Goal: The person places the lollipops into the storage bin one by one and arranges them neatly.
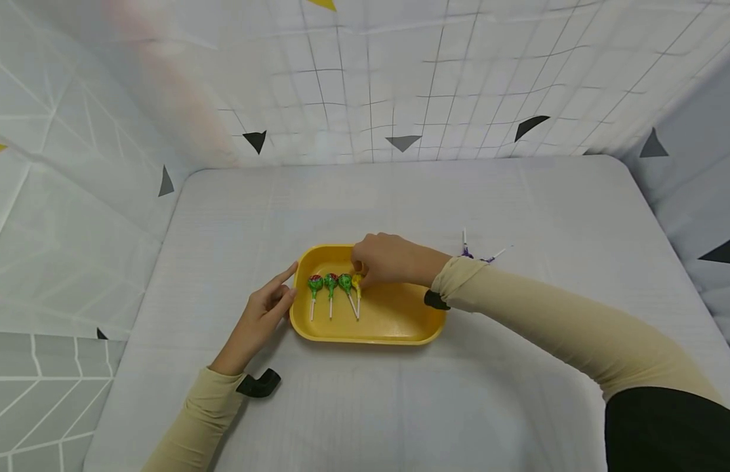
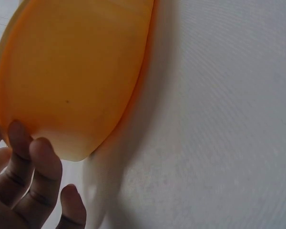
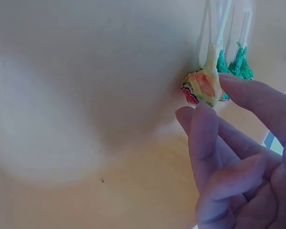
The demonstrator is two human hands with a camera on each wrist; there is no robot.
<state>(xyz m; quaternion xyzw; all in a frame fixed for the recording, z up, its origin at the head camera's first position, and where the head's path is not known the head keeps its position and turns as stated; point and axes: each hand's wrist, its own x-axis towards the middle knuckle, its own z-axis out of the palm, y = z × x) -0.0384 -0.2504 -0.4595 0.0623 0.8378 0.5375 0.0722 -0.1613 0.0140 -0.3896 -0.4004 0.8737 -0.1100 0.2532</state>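
Note:
A yellow tray (image 1: pixel 394 328) lies in front of me. In its left half, three green-wrapped lollipops (image 1: pixel 331 283) stand side by side, sticks toward me. Beside them is a yellow-wrapped lollipop (image 1: pixel 357 283), whose head the thumb and finger of my right hand (image 1: pixel 388 257) pinch; the right wrist view shows this yellow lollipop (image 3: pixel 200 86) between the fingertips. My left hand (image 1: pixel 264 314) rests against the tray's left end, one straight finger at the rim. Up close in the left wrist view, its relaxed fingers (image 2: pixel 45 167) touch the tray wall (image 2: pixel 76 71).
Purple-wrapped lollipops (image 1: pixel 466 250) lie on the white table (image 1: pixel 353 406) behind the right forearm, partly hidden by the sleeve, sticks pointing away. White patterned sheets (image 1: pixel 388 85) stand around the table's back and sides.

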